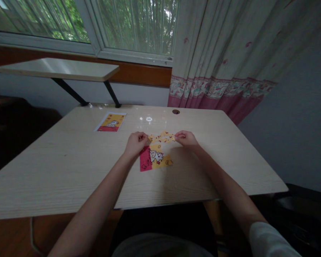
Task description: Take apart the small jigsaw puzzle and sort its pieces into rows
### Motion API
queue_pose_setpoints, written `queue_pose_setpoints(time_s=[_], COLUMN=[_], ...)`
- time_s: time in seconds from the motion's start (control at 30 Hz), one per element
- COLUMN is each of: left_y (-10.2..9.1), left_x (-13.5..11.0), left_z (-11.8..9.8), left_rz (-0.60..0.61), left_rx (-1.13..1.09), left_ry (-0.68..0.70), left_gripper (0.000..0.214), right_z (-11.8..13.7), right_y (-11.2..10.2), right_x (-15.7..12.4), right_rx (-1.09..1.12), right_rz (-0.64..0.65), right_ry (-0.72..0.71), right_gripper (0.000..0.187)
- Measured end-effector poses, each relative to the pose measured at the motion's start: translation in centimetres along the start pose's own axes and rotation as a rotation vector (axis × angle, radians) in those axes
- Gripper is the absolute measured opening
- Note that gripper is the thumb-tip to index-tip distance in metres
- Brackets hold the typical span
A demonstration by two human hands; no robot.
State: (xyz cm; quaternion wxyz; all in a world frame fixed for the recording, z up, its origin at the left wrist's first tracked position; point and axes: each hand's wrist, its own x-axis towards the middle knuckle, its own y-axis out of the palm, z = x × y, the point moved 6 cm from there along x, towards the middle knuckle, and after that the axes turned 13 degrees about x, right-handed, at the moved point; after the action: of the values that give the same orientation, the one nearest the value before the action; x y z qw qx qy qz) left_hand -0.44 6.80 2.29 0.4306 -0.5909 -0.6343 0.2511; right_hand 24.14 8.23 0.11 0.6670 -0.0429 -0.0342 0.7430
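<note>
A yellow and red printed sheet [155,159] with a cartoon animal lies on the pale wooden table [69,160] in front of me. Its far edge [162,137] is lifted and curled over. My left hand [135,143] pinches the left end of that lifted edge with closed fingers. My right hand [186,138] pinches the right end, fingers closed too. Both forearms stretch across the table's near edge.
A second printed sheet [111,122] of the same pattern lies flat at the table's far left. A round cable hole [176,111] sits near the far edge. Behind are a small wall shelf [59,69], a window and a floral curtain [230,53].
</note>
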Motion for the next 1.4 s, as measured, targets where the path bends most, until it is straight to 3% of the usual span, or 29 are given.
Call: queue_pose_setpoints(time_s=[0.13,0.3,0.6,0.83,0.93,1.1,1.27,1.4], left_y=[-0.3,0.0,0.9,1.3,1.6,1.9,1.3,1.2], left_x=[0.1,0.1,1.0,0.4,0.1,0.0,-0.7,-1.5], left_z=[1.8,1.5,0.1,-1.4,-1.8,-2.0,-2.6,-3.2], left_rz=[0.044,0.075,0.009,0.116,0.134,0.113,0.107,0.200], left_rx=[0.228,0.411,0.445,0.240,0.222,0.233,0.234,0.256], left_ry=[-0.126,-0.129,-0.038,0.317,0.404,0.421,0.438,0.481], left_gripper=[0.021,0.024,0.035,0.030,0.029,0.030,0.030,0.033], right_z=[0.1,0.7,1.0,1.4,0.9,0.8,2.6,3.1], right_y=[-0.5,0.5,2.2,4.1,4.4,4.4,5.0,5.5], right_x=[0.0,0.0,0.3,-1.1,-0.9,-0.8,-3.2,-4.9], right_rx=[-0.352,-0.615,-0.656,-0.624,-0.676,-0.751,-0.629,-0.636], right_rz=[0.066,0.060,0.027,0.328,0.330,0.295,0.536,0.670], right_ry=[-0.107,-0.260,-0.341,-0.507,-0.479,-0.440,-0.549,-0.488], right_gripper=[0.010,0.007,0.014,0.012,0.018,0.022,0.022,0.042])
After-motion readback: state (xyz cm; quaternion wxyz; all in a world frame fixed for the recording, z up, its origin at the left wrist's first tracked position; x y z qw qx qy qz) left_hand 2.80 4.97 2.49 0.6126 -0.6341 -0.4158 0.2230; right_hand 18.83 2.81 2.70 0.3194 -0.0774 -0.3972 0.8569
